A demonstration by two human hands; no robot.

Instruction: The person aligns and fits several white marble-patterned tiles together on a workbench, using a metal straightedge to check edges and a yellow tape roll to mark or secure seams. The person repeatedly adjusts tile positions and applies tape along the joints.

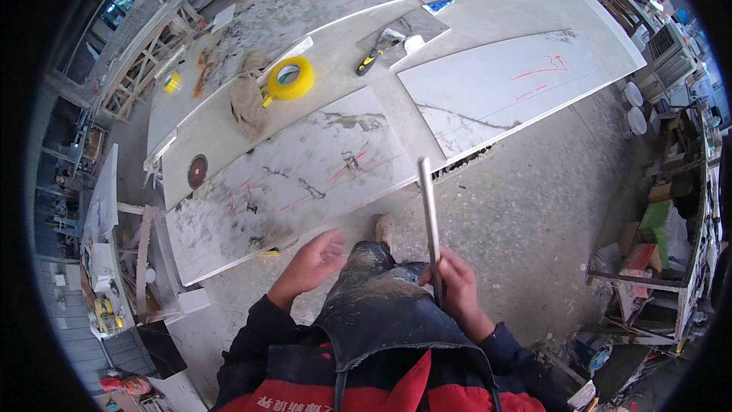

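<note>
The left slab (305,175) lies flat on the worktop (343,69), red lines upward, presumably for reading. The left hand (311,263) hangs empty, fingers loosely open. The metal bar (429,214) points away from the body, the right hand's (455,284) fingers wrapped round its near end, probably for control. The right slab (496,99) also lies marked side up.

the long metal bar (430,217) is of silvery grey colour. the left flat rectangular slab (293,172) is white, with dark grey veins and red lines. the round tape roll (303,88) is bright yellow.
</note>
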